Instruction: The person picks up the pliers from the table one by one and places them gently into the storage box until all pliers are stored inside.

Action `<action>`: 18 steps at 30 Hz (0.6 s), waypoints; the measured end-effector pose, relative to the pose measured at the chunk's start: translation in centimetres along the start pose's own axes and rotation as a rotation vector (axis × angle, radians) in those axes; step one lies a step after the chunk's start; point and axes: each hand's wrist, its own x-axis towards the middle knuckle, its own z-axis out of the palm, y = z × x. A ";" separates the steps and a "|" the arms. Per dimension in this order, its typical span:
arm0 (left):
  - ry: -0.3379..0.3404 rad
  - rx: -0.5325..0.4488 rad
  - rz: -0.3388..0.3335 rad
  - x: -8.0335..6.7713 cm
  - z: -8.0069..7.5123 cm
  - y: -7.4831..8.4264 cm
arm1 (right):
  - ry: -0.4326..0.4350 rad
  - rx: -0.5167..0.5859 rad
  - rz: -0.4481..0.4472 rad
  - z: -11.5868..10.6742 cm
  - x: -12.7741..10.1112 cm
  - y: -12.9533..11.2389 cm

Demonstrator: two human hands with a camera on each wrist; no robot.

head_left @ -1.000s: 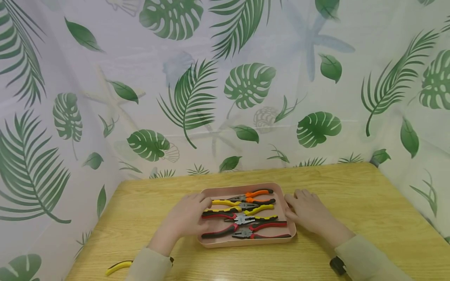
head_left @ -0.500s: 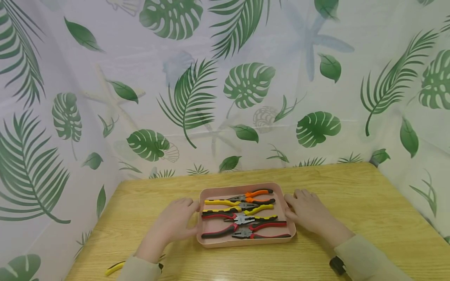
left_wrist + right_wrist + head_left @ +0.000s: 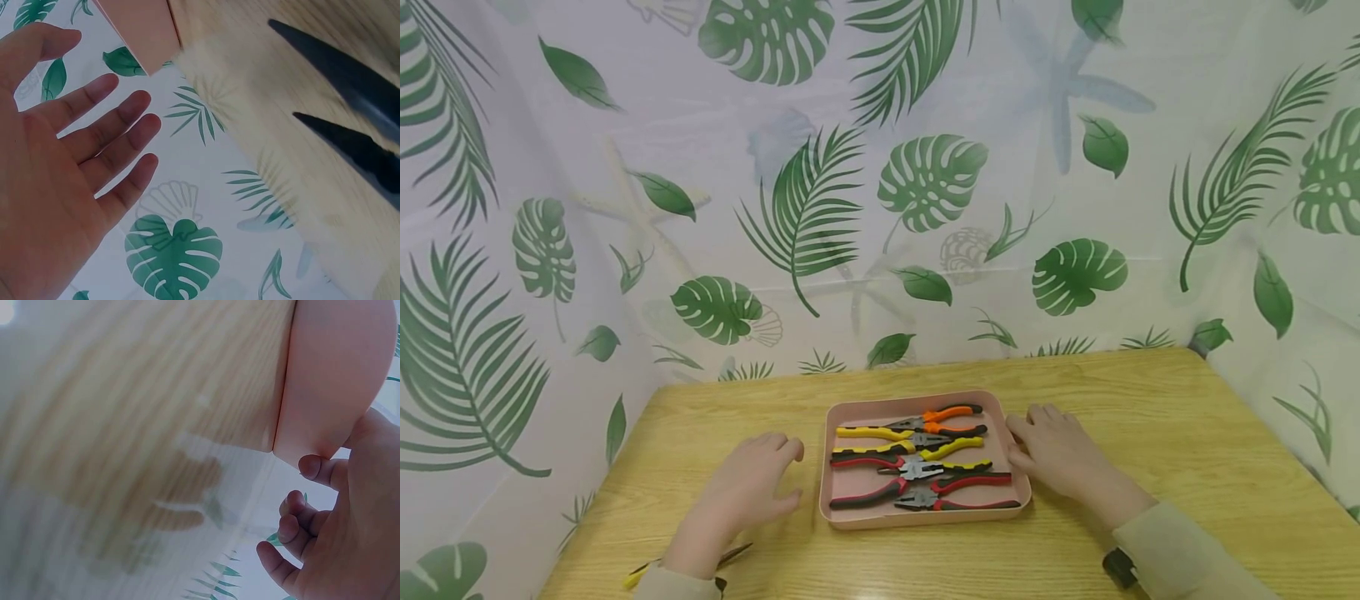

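Note:
A pink tray (image 3: pixel 917 519) sits mid-table and holds several pliers: an orange-handled pair (image 3: pixel 951 412) at the back, a yellow-handled pair (image 3: pixel 872 432), and red-and-black pairs (image 3: pixel 958 492) in front. My left hand (image 3: pixel 771 471) hovers over the table left of the tray, palm down, holding nothing. In the left wrist view the left hand (image 3: pixel 94 144) shows its fingers straight and spread, beyond them a tray corner (image 3: pixel 144 31). My right hand (image 3: pixel 1037 442) rests on the table against the tray's right rim. In the right wrist view its fingers (image 3: pixel 300 512) lie loosely bent beside the tray wall (image 3: pixel 331 381).
Another pair of pliers with yellow handles (image 3: pixel 643 572) lies at the table's front left, partly hidden by my left forearm; its dark handles (image 3: pixel 356 87) show in the left wrist view. A leaf-printed curtain (image 3: pixel 880 208) closes off the back and both sides of the wooden table (image 3: pixel 1150 417).
My left hand has drawn away from the tray's left side, moving left and back toward me. The right hand and the tray have not moved.

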 end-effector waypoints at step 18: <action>-0.040 -0.051 -0.115 -2.5 0.1 -1.5 | -0.021 -0.003 0.009 -0.3 0.0 -0.3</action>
